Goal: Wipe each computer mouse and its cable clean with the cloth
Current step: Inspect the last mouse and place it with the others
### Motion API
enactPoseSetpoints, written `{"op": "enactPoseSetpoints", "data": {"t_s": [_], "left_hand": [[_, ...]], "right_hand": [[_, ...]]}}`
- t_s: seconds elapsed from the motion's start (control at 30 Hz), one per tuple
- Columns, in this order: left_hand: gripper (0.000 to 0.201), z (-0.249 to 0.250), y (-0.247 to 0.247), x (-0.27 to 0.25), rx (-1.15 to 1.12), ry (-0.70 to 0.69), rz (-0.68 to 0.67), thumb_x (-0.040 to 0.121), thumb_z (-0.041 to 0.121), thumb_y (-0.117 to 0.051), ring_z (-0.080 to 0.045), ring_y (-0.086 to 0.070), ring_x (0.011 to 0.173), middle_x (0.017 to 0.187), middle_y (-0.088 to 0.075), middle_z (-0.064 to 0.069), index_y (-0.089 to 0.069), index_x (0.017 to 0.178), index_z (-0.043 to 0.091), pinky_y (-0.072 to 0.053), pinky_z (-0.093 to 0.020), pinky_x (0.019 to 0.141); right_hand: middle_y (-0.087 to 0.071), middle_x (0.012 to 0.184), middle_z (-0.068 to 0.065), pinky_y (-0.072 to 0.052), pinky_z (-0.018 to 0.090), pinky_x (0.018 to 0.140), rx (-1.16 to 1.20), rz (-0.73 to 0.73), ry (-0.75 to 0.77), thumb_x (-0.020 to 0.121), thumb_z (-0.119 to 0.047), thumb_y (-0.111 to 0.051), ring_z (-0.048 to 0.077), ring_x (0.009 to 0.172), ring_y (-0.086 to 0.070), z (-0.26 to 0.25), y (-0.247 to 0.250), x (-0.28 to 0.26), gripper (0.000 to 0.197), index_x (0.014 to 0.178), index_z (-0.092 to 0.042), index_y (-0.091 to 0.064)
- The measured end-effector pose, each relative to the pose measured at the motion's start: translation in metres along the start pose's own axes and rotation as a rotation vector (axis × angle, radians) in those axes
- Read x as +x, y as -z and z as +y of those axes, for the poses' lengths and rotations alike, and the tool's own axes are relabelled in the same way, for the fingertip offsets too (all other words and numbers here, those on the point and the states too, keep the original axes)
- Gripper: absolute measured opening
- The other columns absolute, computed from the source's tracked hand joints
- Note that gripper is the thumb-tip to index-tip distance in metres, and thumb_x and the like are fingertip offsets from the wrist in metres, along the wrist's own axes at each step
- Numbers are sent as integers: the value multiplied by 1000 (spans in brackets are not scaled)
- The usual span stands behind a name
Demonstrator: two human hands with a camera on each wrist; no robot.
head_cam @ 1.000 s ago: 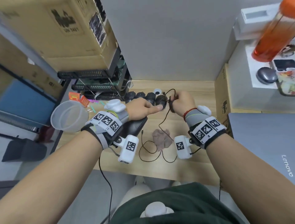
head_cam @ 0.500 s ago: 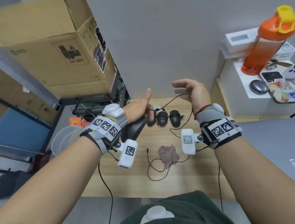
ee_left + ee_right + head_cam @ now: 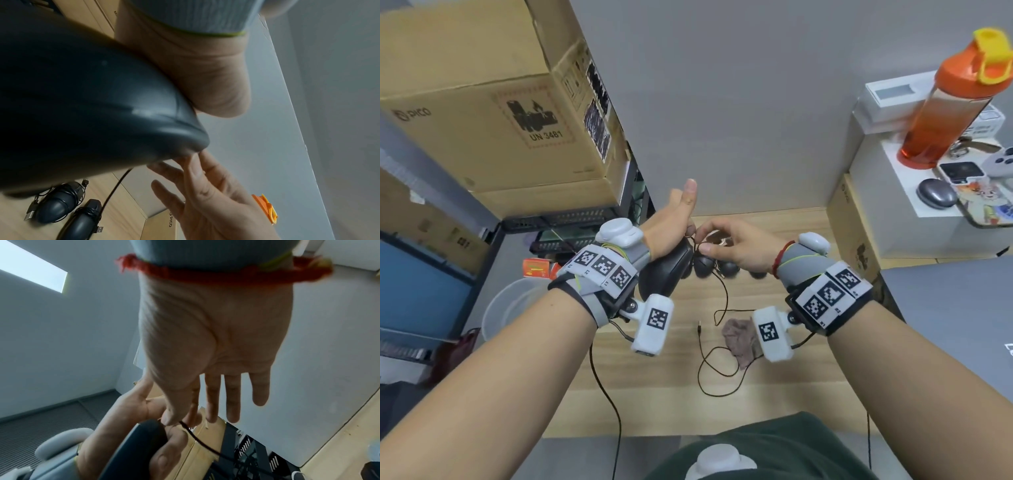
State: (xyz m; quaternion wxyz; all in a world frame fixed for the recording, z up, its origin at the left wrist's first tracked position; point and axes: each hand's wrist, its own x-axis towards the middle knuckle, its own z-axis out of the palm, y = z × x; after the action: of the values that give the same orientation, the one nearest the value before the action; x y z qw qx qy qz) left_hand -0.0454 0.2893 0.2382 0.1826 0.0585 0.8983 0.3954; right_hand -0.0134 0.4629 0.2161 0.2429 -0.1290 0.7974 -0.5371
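Observation:
My left hand point(image 3: 671, 240) grips a black mouse point(image 3: 666, 272) lifted above the wooden table point(image 3: 661, 390), thumb pointing up. The mouse fills the left wrist view point(image 3: 82, 105). My right hand point(image 3: 710, 241) pinches the mouse's thin black cable point(image 3: 724, 291) between thumb and forefinger just at the mouse's front; the right wrist view shows that pinch point(image 3: 174, 420), other fingers straight. The cable hangs down and loops on the table. A crumpled brownish cloth point(image 3: 739, 339) lies on the table, untouched. Several other black mice point(image 3: 705, 265) with wound cables point(image 3: 59, 204) sit in a row behind.
Stacked cardboard boxes point(image 3: 493, 113) and a metal rack stand at the left, a clear plastic tub point(image 3: 513, 308) below them. At the right are a grey laptop point(image 3: 955, 315), white boxes, an orange bottle point(image 3: 955, 102) and a grey mouse point(image 3: 936, 197). A grey wall point(image 3: 739, 102) closes the back.
My left hand lifted the black mouse off the table. My right hand let go of the cable, opened, then came back and pinched it at the mouse's front.

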Motion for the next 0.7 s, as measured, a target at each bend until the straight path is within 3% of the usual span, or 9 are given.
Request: {"op": "enactPoseSetpoints", "data": {"t_s": [0.07, 0.13, 0.17, 0.27, 0.33, 0.43, 0.5, 0.6, 0.7], "left_hand": [[95, 0, -1, 1, 14, 3, -10, 80, 87, 3, -16, -59, 91, 97, -63, -5, -42, 117, 13, -39, -37, 86], [77, 1, -3, 1, 18, 21, 5, 92, 74, 0, -12, -57, 83, 93, -59, -3, -40, 117, 13, -38, -36, 80], [70, 1, -4, 2, 19, 29, 13, 95, 70, -1, -11, -55, 79, 90, -57, -1, -39, 115, 14, -38, -35, 78], [70, 4, -4, -1, 57, 20, -5, 84, 83, 4, -20, -55, 81, 86, -55, 2, -35, 98, 27, -41, -39, 83], [76, 6, -5, -2, 93, 9, -22, 77, 89, 7, -24, -54, 82, 83, -52, 3, -33, 96, 27, -41, -41, 83], [68, 7, -7, 0, 87, 6, 2, 87, 75, 2, -18, -52, 78, 81, -49, 6, -34, 106, 21, -36, -39, 79], [62, 9, -8, 1, 74, 11, 15, 94, 69, 1, -15, -52, 75, 79, -49, 7, -34, 105, 19, -37, -39, 78], [77, 13, -8, -2, 90, -9, -23, 82, 85, 6, -21, -58, 78, 79, -54, 4, -32, 103, 22, -45, -41, 83], [87, 13, -11, -3, 91, -5, -36, 64, 92, 6, -22, -57, 76, 79, -54, 2, -33, 101, 23, -46, -43, 84]], "right_hand": [[-63, 83, 4, -37, 16, 40, -11, 71, 66, 99, -14, -56, 2, 48, -51, 1, -3, 4, 7, 103, -9, -56], [-66, 81, 4, -46, 21, 58, 78, 81, 127, 99, -8, -53, 11, 62, -59, 4, -4, 10, 8, 93, -12, -53], [-66, 77, 4, -47, 23, 60, 126, 73, 136, 100, -6, -51, 16, 64, -59, 6, -4, 13, 13, 90, -14, -52], [-59, 67, 0, -44, 23, 57, 18, 74, 151, 99, -7, -53, 12, 57, -52, 4, 0, 18, 19, 86, -21, -54], [-62, 65, -4, -47, 30, 65, -122, 70, 164, 94, -10, -60, 12, 61, -55, 2, 3, 21, 20, 82, -26, -58], [-67, 68, -6, -51, 38, 73, -168, 103, 143, 91, -13, -64, 15, 67, -59, 0, 6, 25, 19, 79, -28, -59], [-70, 74, 0, -51, 36, 68, -105, 112, 134, 93, -15, -63, 15, 65, -61, -2, 3, 23, 16, 81, -26, -60], [-68, 75, 6, -39, 20, 42, 17, 80, 104, 98, -21, -57, 8, 43, -51, -3, -3, 18, 8, 91, -19, -59], [-69, 72, 9, -27, 18, 46, 157, 9, 30, 92, -28, -64, 17, 44, -45, 4, -7, 14, 25, 108, -12, -54]]}}
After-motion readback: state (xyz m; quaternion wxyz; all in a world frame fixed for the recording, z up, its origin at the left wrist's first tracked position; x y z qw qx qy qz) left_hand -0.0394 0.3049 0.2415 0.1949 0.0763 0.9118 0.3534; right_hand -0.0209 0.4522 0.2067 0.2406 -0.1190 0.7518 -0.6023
